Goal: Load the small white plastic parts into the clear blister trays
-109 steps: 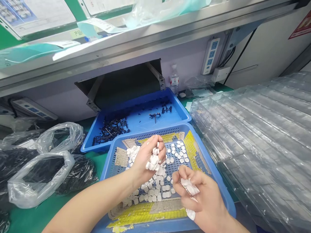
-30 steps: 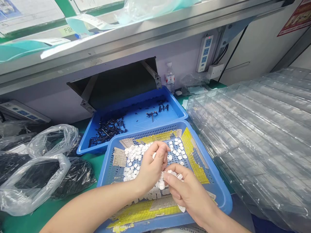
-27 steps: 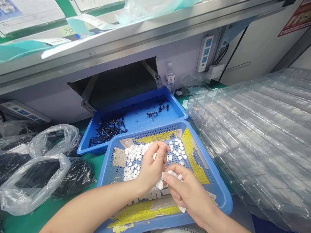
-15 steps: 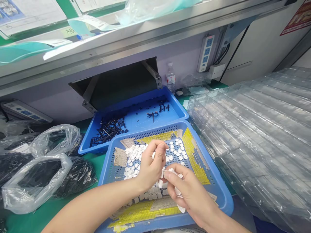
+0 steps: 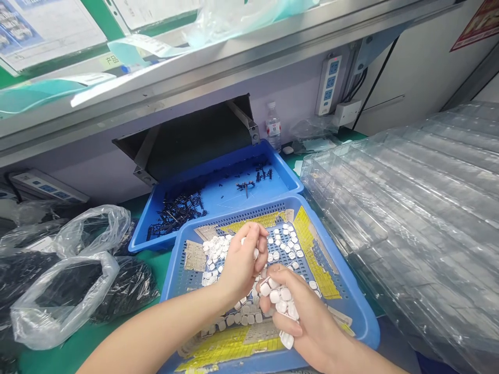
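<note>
L hand grip clamped on 2 white pcs; R hand grip on ~10, over blue tray.

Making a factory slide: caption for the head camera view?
Left hand and right hand hold small white pieces over a blue perforated tray.

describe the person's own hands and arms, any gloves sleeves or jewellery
Both hands are bare: the left hand and the right hand wear no gloves, and no ring or watch shows. The left forearm and the right forearm are bare too, with no sleeve or cuff in view before the frame cuts them off.
</note>
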Available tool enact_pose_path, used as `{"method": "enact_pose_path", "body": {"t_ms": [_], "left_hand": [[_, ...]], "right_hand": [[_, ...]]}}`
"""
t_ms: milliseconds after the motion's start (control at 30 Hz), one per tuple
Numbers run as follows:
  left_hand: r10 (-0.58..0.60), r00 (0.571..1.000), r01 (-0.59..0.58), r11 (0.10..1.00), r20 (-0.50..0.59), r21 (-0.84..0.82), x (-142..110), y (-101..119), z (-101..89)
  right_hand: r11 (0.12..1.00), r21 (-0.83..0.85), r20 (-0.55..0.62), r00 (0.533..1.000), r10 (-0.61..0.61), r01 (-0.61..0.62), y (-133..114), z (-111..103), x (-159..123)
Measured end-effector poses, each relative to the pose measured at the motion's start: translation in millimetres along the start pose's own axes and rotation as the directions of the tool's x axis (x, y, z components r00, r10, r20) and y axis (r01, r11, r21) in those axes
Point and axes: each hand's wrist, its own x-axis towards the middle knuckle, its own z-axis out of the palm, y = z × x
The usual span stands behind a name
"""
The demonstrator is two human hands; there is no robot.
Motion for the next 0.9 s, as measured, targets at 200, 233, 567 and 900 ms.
{"method": "enact_pose_path", "body": {"t_ms": [200,233,567,900], "left_hand": [[-0.078,0.995,0.083,0.993,0.06,-0.08,1,5,0.2],[-0.075,0.996,0.078,0.995,0.053,-0.054,-1,5,0.7],[-0.111,0.989,0.098,0.987,0.098,0.125,-17,-1,0.5],[-0.361,0.927,0.36,0.932,0.098,0.035,-18,-2,5.1]], "right_hand": [[0.993,-0.081,0.004,0.997,-0.082,0.082,0,-4,-3],[0.984,-0.138,0.003,0.993,-0.117,0.116,0,-4,-4],[0.609,-0.657,0.146,0.867,-0.476,0.445,1,-1,-9],[0.166,-0.883,0.256,0.747,-0.614,0.439,-1,-7,-3]]}}
